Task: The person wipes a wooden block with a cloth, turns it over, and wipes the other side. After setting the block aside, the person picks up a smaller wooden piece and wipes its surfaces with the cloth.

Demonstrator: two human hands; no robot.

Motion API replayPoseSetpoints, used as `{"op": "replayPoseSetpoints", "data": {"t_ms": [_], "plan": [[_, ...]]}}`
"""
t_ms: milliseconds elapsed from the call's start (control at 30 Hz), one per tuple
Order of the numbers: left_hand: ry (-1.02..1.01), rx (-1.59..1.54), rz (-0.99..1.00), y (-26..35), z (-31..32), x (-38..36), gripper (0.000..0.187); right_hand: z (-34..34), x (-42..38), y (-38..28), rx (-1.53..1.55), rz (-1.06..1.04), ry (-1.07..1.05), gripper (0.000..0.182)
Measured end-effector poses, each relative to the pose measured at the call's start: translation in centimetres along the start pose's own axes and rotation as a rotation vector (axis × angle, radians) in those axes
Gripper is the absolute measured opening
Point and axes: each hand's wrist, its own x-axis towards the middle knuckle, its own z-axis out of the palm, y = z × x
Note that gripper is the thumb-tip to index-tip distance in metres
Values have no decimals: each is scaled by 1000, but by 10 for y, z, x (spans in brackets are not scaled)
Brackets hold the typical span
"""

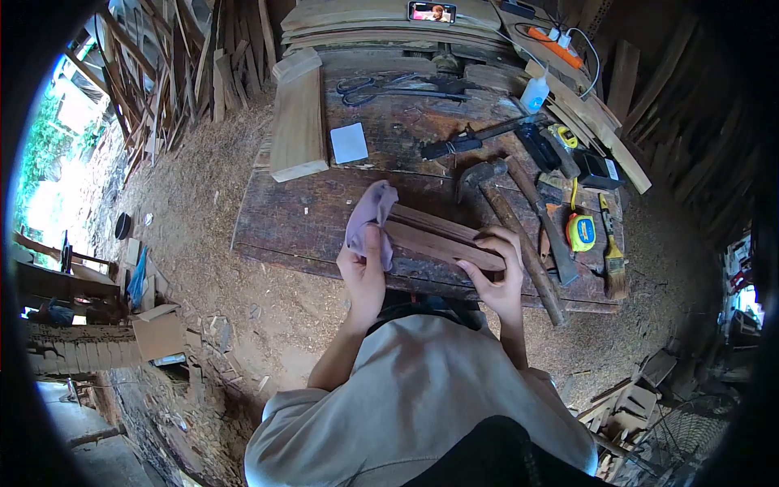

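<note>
A dark brown length of wood (438, 241), with a long groove or gap along it, is held over the near edge of the workbench (280, 213). My left hand (363, 280) pinches a purple cloth (372, 213) wrapped about the wood's left end, thumb on top. Around the right end, the fingers and thumb of my right hand (497, 276) are closed. Just beyond that hand lies a claw hammer (510, 217), its handle slanting toward the front edge. A yellow tape measure (581, 233) and a paintbrush (615, 272) rest farther right.
A thick pale plank (299, 122) lies at the bench's left, beside a white square (349, 144). Scissors (361, 91), a glue bottle (535, 92) and a phone (432, 11) are toward the back. An orange power strip (558, 47) sits back right. Shavings cover the floor (203, 203).
</note>
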Motion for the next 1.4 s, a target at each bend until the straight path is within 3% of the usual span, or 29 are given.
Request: {"op": "replayPoseSetpoints", "data": {"t_ms": [100,400,800,1067,1267,1400], "plan": [[22,-19,57,5,5,6,26,0,0,0,-9,-4,0,41],[36,-57,-16,-15,1,1,25,-1,0,0,5,-2,-4,42],[109,22,112,24,15,8,26,0,1,0,13,-4,-5,41],[61,-20,-26,-16,-4,1,25,-1,3,-2,3,-21,-10,41],[82,-9,43,18,8,7,25,-1,0,-1,4,3,-2,41],[68,2,42,5,10,13,24,-1,1,1,7,-22,0,42]]}}
